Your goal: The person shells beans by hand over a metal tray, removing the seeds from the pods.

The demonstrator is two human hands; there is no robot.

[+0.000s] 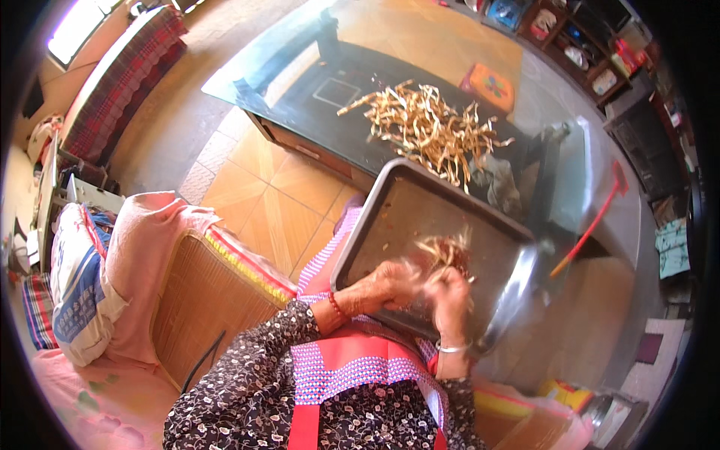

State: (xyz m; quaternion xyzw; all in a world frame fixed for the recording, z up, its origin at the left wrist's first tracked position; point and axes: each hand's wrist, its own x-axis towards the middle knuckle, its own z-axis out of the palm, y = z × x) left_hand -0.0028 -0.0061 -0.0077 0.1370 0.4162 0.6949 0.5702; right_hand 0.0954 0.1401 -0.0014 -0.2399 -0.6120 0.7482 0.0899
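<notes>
Over a deep metal tray (360, 230) on my lap, my left hand (391, 284) and my right hand (450, 295) are brought close together. Their fingers are curled and pinched, blurred by motion. What they pinch appears to be a dried bean pod, mostly hidden by the fingers. Just beyond my right hand, a small heap of pale husks and dark red beans (450, 250) lies in the tray. Farther off, a large tangled pile of dried bean pods (427, 124) is spread on a dark glass-topped table (292, 121).
A crumpled greyish cloth or bag (500, 183) lies beside the pods. An orange stool (489, 84) stands past the table. A red-headed, long-handled tool (596, 225) is to the right. Left of me are a woven seat mat (208, 298) and a white-and-blue sack (84, 292).
</notes>
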